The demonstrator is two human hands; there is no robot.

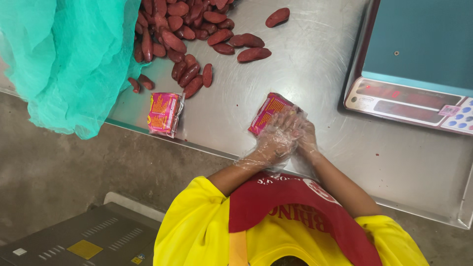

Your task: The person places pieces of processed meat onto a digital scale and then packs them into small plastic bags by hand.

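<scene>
Left hand [270, 143]: in a thin clear glove, fingers closed over the near end of a pink packet [268, 111].
Right hand [306, 137]: pressed close beside the left, on the same packet; I cannot tell its grip.
Packet: flat on the steel tabletop [315, 64], just ahead of the person.
Second packet [164, 113]: lying near the tabletop's front edge, well apart.
Sausages [189, 37]: loose red heap further back, beside green netting [69, 59].
Scale [414, 64]: at the right.
Step, as I judge it: pressing or closing the filled packet; it calls for firm, even pressure.
</scene>
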